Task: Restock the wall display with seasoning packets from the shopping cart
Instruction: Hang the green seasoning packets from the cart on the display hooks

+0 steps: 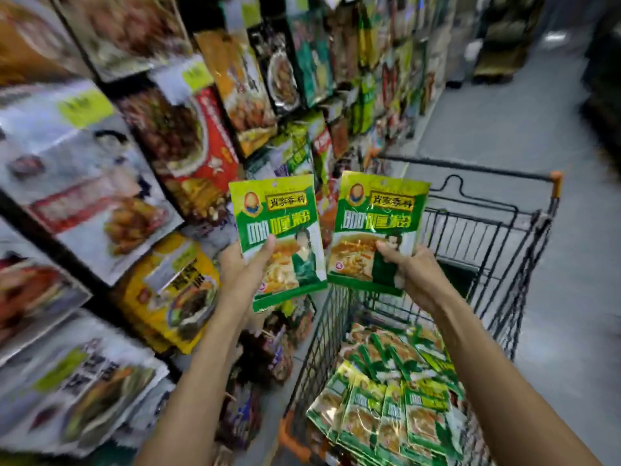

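My left hand (243,267) grips a green seasoning packet (280,227) by its lower left edge, thumb on the front, held upright in front of the wall display (188,136). My right hand (408,270) grips a second, matching green packet (376,216) by its lower right corner, just to the right of the first and above the shopping cart (484,230). Both packets face me and nearly touch. Several more green packets (386,395) lie heaped in the cart's basket below my right forearm.
The wall display on the left is crowded with hanging seasoning bags in red, yellow, white and green, blurred by motion. The black wire cart with orange corners stands right against it. Grey aisle floor (554,297) stretches to the right and ahead.
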`<control>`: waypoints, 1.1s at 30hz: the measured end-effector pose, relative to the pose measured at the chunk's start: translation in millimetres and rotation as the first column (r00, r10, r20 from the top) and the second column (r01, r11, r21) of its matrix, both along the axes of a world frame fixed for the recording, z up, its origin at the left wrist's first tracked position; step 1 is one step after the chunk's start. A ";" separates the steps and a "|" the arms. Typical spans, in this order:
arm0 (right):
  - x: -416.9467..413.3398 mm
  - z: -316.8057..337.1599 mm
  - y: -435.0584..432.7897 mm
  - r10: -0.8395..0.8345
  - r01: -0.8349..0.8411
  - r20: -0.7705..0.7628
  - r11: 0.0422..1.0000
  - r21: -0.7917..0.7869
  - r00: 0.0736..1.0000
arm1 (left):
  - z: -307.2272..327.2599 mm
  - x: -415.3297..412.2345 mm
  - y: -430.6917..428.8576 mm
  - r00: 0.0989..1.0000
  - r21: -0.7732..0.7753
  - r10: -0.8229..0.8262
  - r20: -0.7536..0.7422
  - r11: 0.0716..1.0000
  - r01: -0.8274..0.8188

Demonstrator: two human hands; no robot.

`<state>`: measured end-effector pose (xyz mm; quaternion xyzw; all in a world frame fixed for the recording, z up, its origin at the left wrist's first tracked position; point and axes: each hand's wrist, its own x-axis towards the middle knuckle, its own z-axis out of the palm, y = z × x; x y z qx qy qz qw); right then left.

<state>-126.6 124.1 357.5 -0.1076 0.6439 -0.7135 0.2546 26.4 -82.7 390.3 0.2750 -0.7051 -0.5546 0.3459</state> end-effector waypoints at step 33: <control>328.2 300.8 -289.8 0.765 -0.915 -0.501 0.349 -0.205 0.404 | 289.5 445.7 -18.0 0.436 -0.196 0.743 -0.508 0.393 -0.898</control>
